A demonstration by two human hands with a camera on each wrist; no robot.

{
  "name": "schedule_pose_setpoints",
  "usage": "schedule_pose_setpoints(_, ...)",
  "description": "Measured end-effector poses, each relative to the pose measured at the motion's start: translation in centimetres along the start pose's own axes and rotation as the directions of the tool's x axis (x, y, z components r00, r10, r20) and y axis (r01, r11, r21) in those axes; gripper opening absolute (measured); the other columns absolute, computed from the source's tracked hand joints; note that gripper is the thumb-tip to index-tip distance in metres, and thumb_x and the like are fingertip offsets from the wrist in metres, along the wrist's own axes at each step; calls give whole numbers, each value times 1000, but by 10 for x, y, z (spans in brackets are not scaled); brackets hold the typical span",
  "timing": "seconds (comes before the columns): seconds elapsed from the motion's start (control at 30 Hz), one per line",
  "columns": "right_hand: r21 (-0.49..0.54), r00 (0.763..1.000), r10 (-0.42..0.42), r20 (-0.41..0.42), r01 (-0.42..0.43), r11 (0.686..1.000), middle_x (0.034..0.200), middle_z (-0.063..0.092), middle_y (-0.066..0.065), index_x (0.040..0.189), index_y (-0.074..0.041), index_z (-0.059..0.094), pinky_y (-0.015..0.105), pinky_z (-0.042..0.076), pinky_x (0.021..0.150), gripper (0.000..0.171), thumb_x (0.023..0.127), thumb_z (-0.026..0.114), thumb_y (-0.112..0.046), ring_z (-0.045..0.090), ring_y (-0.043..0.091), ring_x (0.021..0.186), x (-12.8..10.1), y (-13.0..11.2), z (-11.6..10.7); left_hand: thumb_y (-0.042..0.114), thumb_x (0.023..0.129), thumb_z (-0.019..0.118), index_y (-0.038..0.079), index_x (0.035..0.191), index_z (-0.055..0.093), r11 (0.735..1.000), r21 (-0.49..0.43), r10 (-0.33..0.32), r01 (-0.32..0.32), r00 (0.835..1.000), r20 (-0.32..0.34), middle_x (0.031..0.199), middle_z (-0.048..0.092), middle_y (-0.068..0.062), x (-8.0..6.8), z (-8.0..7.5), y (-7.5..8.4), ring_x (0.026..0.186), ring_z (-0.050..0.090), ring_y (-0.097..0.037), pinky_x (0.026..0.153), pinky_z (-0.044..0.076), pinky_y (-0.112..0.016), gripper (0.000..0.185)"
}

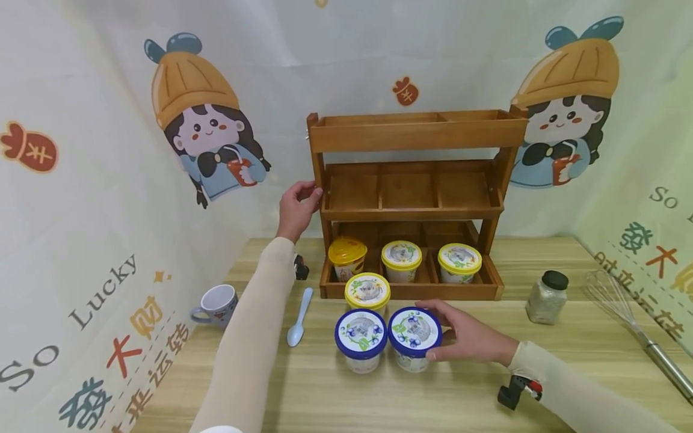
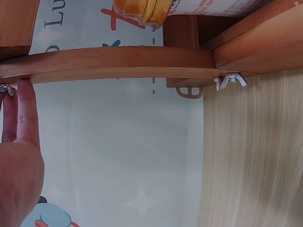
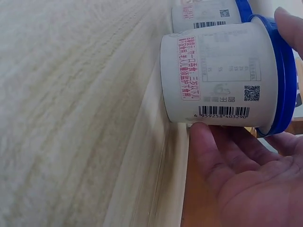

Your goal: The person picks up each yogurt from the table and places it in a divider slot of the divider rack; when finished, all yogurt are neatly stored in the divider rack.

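White backdrop (image 1: 346, 60) reads "So Lucky". At the wood-grain table (image 1: 346, 409), my right hand (image 1: 471, 337) grips a round white, blue-lidded tub (image 1: 414, 337) (barcode (image 3: 223, 111) 6959258403290) before the brown wooden rack (image 1: 417, 139); my left hand (image 1: 298, 207), fingers extended, touches it.

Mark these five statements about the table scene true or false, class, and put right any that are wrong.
1. The right hand holds a blue-lidded cup. True.
2. The left hand grips the mug. False: it touches the wooden rack.
3. Three cups stand in the rack's bottom tier. True.
4. The spoon lies inside the mug. False: it lies on the table.
5. In the head view, the whisk lies right of the black-lidded jar. True.
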State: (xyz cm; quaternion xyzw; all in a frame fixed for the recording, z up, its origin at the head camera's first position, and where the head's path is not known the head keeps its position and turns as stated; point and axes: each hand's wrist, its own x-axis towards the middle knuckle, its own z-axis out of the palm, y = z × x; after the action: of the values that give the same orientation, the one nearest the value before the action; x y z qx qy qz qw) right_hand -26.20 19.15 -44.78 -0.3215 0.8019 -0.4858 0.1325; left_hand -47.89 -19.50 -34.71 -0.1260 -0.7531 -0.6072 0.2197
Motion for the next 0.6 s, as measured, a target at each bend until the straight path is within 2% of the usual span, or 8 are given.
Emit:
schedule_pose_setpoints(0.27, -2, 1000, 6, -10, -6, 1000, 149, 56, 23, 159, -1, 36, 24, 59, 97, 90, 89, 87, -24, 57, 45, 135, 2, 1, 0, 33, 102, 72, 11, 131, 70, 1000, 5, -4, 4, 1000, -6, 126, 71, -11, -2, -2, 1, 116, 69, -22, 89, 66, -32, 36)
schedule_pose_setpoints(0.6, -64, 994, -24, -110, 17, 998, 146, 60, 19, 158, -4, 40, 30, 62, 95, 86, 89, 87, -24, 61, 35, 129, 1, -14, -16, 34, 102, 71, 12, 131, 70, 1000, -2, 2, -2, 1000, 0, 126, 70, -12, 0, 0, -2, 116, 69, -23, 89, 66, -31, 37)
